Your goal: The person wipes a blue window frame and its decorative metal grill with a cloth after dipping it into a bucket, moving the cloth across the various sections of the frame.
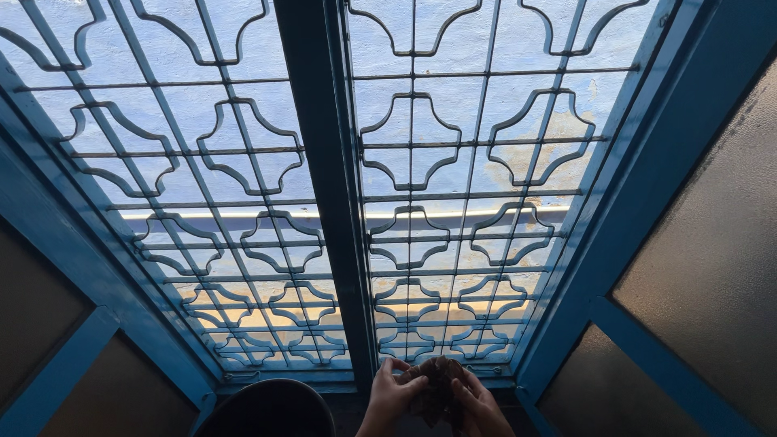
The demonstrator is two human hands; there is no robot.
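Observation:
Both of my hands are at the bottom edge of the head view, just below the window sill. My left hand (390, 399) and my right hand (480, 407) together clutch a crumpled brown cloth (438, 383) between them. The cloth is bunched up and pressed near the lower bar of the blue metal window grille (413, 243). My wrists run off the bottom of the frame.
The grille has curved ornamental bars in two panels split by a dark blue central post (324, 186). Open blue-framed shutters with frosted panes stand at left (57, 324) and right (696, 267). A dark round rim (271, 392) sits at the bottom left.

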